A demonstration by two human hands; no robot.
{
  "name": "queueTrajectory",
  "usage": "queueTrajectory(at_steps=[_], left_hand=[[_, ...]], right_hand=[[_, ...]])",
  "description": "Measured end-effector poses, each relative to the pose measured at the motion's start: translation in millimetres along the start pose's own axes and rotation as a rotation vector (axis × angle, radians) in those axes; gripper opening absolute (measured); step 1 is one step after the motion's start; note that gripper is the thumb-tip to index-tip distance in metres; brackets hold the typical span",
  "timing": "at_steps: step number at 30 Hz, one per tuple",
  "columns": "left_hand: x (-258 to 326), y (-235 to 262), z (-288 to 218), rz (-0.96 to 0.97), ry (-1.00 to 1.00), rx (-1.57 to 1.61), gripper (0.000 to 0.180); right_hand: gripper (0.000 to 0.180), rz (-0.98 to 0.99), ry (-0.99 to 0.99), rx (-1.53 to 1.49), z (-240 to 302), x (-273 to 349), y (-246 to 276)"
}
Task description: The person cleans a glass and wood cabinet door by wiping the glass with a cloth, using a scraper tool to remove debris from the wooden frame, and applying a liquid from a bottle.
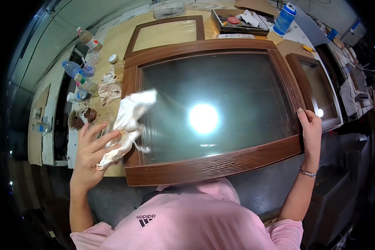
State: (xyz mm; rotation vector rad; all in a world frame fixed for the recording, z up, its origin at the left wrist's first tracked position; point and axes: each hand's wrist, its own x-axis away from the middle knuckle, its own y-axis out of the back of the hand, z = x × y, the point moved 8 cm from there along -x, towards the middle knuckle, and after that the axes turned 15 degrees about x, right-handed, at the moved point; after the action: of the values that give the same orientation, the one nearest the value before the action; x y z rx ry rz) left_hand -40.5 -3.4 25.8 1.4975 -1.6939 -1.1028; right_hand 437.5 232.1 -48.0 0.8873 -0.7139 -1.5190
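A wooden cabinet door (233, 163) with a brown frame and a dark glass pane lies across the table in front of me, its near edge close to my body. In my left hand (91, 152), beside the frame's left side, is a crumpled white cloth (131, 112) with brownish stains. Part of the cloth hangs over the frame and the glass edge, slightly blurred. My right hand (311, 127) grips the right side of the frame near its near corner, thumb on top; the other fingers are mostly hidden. A bright light reflects in the glass.
Several bottles (87, 84), a stained rag (110, 88) and small brown jars (90, 114) stand on the left. Behind lies another framed panel (166, 20), with a tray of odds and ends (239, 30) and a blue bottle (284, 18). A smaller framed door (295, 68) lies right.
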Motion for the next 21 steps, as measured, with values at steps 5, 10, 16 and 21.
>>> queueTrajectory(at_steps=[5,10,16,21], left_hand=[[-21.2,-54.2,-41.9,0.212,-0.111,0.112,0.054],[-73.9,-33.8,4.8,0.004,0.034,-0.137,0.048],[-116.0,-71.5,-36.5,0.113,-0.171,-0.029,0.048],[-158.0,-70.5,-11.6,0.023,-0.052,-0.06,0.051]], right_hand=[[0.047,0.002,0.025,0.061,17.2,3.9,0.5],[0.044,0.002,0.009,0.151,23.9,7.5,6.7],[0.042,-0.016,-0.021,0.227,18.0,9.2,11.3],[0.043,-0.015,-0.001,0.139,32.8,10.3,8.5]])
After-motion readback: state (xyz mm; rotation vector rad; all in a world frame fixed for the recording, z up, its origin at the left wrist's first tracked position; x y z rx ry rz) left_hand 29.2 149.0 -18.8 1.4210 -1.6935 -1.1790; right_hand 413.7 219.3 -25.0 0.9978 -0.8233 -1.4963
